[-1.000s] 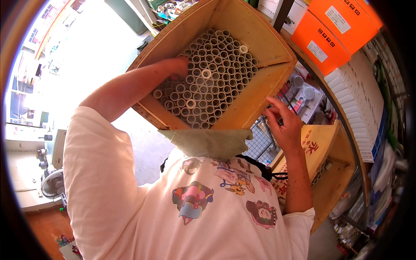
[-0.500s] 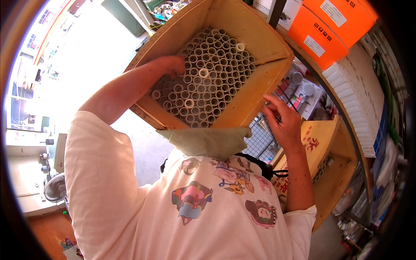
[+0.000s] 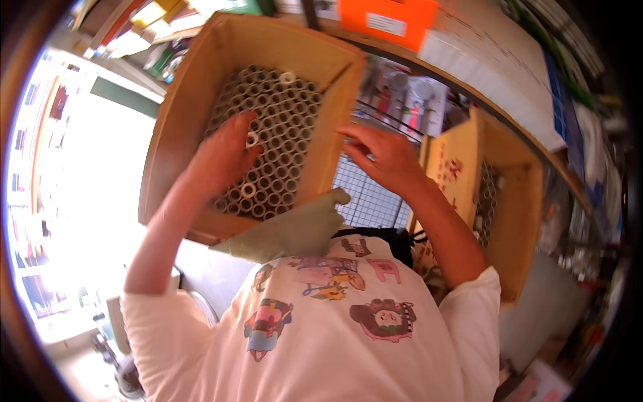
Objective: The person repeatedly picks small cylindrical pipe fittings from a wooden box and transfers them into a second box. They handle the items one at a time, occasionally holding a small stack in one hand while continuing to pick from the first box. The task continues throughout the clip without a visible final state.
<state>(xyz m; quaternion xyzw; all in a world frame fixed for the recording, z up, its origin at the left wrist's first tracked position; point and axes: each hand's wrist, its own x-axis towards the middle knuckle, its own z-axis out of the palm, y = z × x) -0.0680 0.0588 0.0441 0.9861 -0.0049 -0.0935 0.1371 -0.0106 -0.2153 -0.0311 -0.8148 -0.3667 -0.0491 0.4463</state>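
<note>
In front of me a brown cardboard box [image 3: 268, 40] holds packed rows of short grey pipe fittings [image 3: 284, 124], with a few paler ones among them. My left hand [image 3: 228, 151] hovers over the left part of these fittings, slightly blurred. Its thumb and fingers are apart, and a pale ring shows between them. Bent fingertips of my right hand [image 3: 382, 154] lie at the box's right rim. The thumb sits apart below them, and nothing shows in this hand. A greenish flap [image 3: 288, 231] hangs at the near side of the box.
To the right stands a second, yellowish cardboard box [image 3: 522, 181] with more fittings inside. Behind it runs a shelf edge [image 3: 462, 84] bearing an orange box [image 3: 388, 23] and white cartons [image 3: 482, 74]. Packaged shower heads [image 3: 418, 100] and a wire grid [image 3: 368, 191] lie between the boxes.
My view has turned, so the box now appears further left. My left hand has moved from the box's left wall to over the fittings. My right hand stays by the right rim.
</note>
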